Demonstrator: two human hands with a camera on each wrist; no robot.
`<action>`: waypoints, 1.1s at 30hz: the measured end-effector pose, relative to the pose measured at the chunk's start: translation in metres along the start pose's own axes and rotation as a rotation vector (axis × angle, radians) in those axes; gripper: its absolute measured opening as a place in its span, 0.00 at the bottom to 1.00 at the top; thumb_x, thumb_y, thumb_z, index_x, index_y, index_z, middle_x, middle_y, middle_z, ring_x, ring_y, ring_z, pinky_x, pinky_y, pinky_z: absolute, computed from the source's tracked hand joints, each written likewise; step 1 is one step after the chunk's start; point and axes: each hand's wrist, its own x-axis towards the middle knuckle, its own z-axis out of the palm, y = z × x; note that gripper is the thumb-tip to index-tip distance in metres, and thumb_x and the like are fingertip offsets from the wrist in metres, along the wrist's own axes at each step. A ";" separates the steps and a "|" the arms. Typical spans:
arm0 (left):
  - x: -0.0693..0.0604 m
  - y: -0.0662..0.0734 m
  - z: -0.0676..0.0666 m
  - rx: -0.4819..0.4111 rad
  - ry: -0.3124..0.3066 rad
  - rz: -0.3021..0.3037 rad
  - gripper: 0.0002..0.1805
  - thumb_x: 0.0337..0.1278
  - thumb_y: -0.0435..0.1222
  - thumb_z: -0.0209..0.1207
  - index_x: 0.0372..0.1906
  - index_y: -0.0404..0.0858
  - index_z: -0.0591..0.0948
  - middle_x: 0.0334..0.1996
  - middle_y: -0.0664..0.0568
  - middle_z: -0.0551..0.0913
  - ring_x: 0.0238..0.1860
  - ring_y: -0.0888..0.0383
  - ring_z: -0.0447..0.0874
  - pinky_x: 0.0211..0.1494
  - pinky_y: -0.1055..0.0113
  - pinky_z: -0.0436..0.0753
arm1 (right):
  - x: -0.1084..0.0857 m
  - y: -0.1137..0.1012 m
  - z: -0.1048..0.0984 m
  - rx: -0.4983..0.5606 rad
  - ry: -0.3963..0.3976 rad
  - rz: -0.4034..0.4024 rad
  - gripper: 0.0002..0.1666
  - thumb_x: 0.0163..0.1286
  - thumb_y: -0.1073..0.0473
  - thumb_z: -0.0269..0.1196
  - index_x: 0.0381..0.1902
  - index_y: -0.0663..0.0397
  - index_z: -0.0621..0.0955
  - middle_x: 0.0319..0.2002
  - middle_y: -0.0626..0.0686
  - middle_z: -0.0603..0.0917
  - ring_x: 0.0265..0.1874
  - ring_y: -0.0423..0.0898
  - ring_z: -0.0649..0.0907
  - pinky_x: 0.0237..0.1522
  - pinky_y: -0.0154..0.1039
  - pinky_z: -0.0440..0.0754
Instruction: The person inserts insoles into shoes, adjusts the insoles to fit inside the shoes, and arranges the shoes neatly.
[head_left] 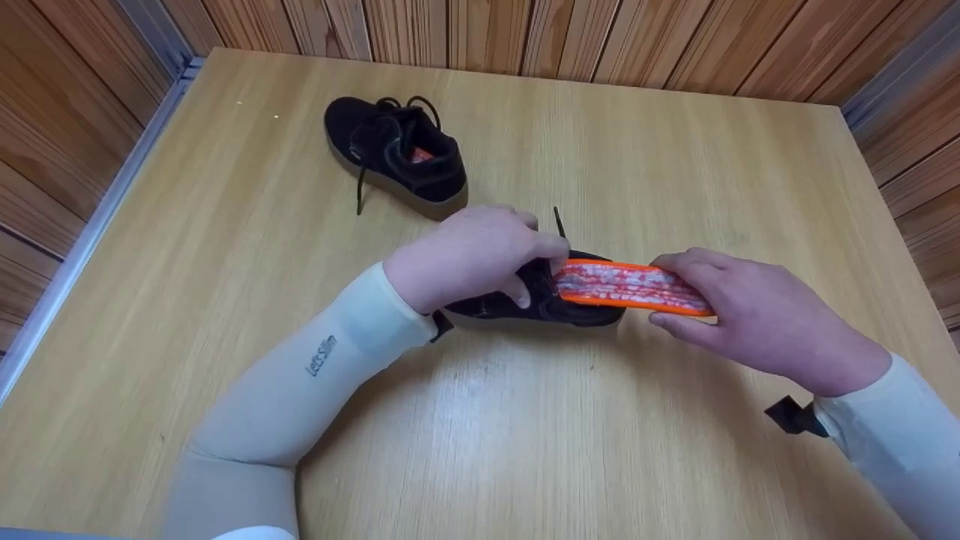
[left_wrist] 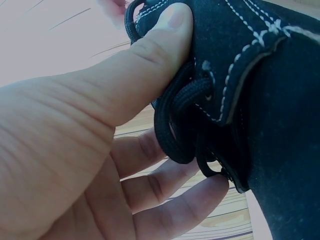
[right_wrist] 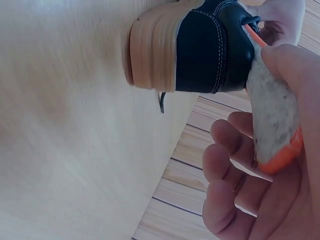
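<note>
A black shoe (head_left: 589, 313) with a tan sole (right_wrist: 155, 52) sits on the table, its heel toward the right. My left hand (head_left: 480, 255) grips its upper, thumb pressed on one side by the black laces (left_wrist: 172, 122) and fingers on the other. An orange-edged insole (head_left: 637, 285), mottled red and white on top, slants out of the shoe's opening. My right hand (head_left: 772, 322) holds its outer end between thumb and fingers. Its grey speckled underside shows in the right wrist view. The insole's front end is hidden inside the shoe.
Farther back and left stands a second black shoe (head_left: 382, 150), laces loose, with something red visible inside. The wooden table (head_left: 225, 225) has a metal rail (head_left: 97, 225) along its left side. Wood-panelled walls (head_left: 525, 34) rise behind and at both sides.
</note>
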 end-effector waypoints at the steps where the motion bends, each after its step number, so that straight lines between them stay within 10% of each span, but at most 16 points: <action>1: 0.000 0.000 0.000 0.000 -0.002 0.002 0.28 0.56 0.52 0.78 0.61 0.58 0.83 0.52 0.52 0.87 0.54 0.49 0.87 0.59 0.49 0.84 | -0.001 0.001 -0.001 0.000 -0.009 0.016 0.37 0.72 0.40 0.75 0.71 0.49 0.80 0.61 0.54 0.88 0.48 0.51 0.89 0.50 0.60 0.90; 8: -0.001 0.000 -0.001 -0.005 0.005 0.005 0.28 0.56 0.52 0.78 0.61 0.57 0.83 0.53 0.52 0.88 0.55 0.49 0.87 0.61 0.49 0.84 | -0.005 0.000 -0.008 0.019 -0.056 0.092 0.39 0.74 0.35 0.71 0.75 0.46 0.78 0.67 0.54 0.86 0.55 0.54 0.88 0.57 0.63 0.88; 33: 0.000 0.000 0.000 0.001 0.021 -0.012 0.29 0.52 0.53 0.78 0.60 0.58 0.83 0.53 0.51 0.88 0.54 0.46 0.86 0.59 0.48 0.85 | 0.019 -0.015 0.009 0.065 0.040 -0.048 0.32 0.77 0.39 0.70 0.69 0.52 0.81 0.58 0.53 0.89 0.46 0.50 0.89 0.50 0.56 0.89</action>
